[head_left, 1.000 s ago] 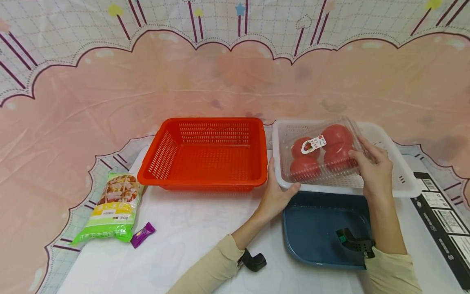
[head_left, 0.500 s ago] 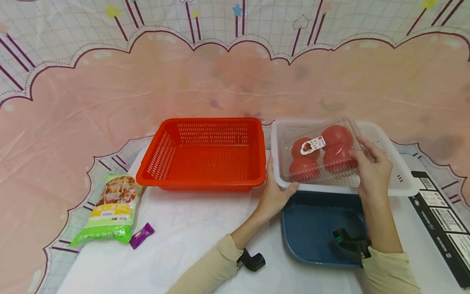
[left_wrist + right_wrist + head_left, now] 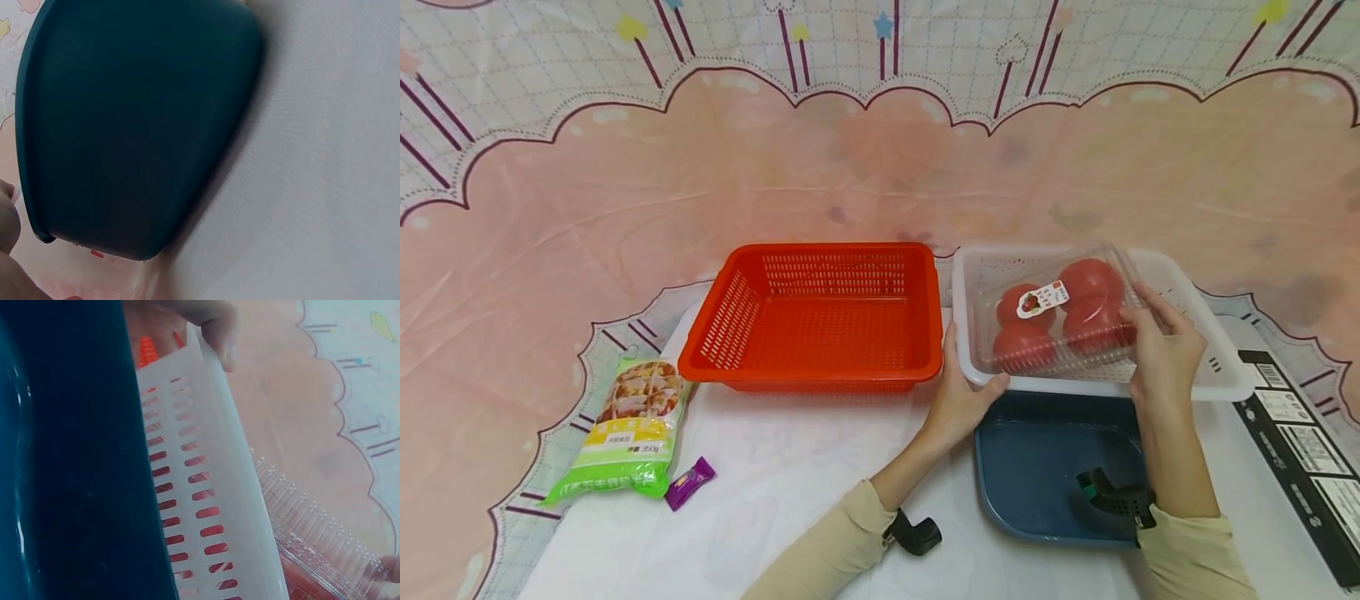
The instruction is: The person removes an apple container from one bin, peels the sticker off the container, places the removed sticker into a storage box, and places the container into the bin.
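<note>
A clear plastic box of tomatoes (image 3: 1097, 325) sits slanted inside the white slotted basket (image 3: 1221, 367), with its right end raised toward the basket's back right. My right hand (image 3: 1168, 354) grips that right end, thumb on the near side. At the basket's front left corner my left hand (image 3: 957, 400) holds on, thumb over the rim and fingers along the outer wall. The right wrist view shows the slotted wall (image 3: 194, 487) of the basket with the left thumb (image 3: 219, 337) over its rim. A printed label (image 3: 1042, 299) is stuck on the box's lid.
A dark blue basin (image 3: 1052, 467) stands in front of the white basket, under my right forearm. An orange-red basket (image 3: 820, 333) is left of it. On the far left lie a green food packet (image 3: 636, 425) and a purple wrapped candy (image 3: 690, 483). A black-and-white printed strip (image 3: 1300, 467) lies right.
Both hands keep their holds. The tomato box and my right hand have shifted very slightly to the right within the white basket.
</note>
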Demonstrator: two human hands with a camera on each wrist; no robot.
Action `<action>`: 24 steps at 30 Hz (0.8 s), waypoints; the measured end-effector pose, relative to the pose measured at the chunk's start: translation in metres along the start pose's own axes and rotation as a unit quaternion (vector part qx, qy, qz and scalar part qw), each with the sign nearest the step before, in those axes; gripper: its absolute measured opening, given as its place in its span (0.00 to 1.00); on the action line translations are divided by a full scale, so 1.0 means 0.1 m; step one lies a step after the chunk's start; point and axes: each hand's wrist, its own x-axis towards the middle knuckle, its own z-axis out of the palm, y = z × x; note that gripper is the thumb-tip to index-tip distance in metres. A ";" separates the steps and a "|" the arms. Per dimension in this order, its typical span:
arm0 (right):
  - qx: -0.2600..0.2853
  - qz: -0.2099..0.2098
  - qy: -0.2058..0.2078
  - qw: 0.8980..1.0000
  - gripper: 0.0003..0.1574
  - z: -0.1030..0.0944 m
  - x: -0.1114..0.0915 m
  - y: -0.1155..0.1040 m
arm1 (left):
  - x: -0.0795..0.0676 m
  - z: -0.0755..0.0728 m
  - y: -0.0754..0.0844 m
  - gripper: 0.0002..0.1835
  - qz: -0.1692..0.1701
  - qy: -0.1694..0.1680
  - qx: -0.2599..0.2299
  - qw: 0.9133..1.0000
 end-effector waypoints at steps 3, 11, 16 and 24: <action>0.019 0.014 0.006 1.000 0.22 -0.03 0.01 -0.02 | 0.00 0.00 0.00 0.53 -0.003 0.001 0.004 1.000; 0.054 0.027 0.029 0.998 0.21 -0.06 0.05 -0.06 | 0.00 0.00 0.00 0.53 0.010 0.001 0.012 1.000; 0.068 0.031 0.039 0.996 0.20 -0.07 0.07 -0.09 | 0.01 0.00 -0.01 0.53 0.012 -0.003 0.003 1.000; 0.069 0.040 0.040 0.996 0.21 -0.09 0.10 -0.09 | 0.01 -0.01 -0.02 0.53 0.019 -0.009 -0.005 1.000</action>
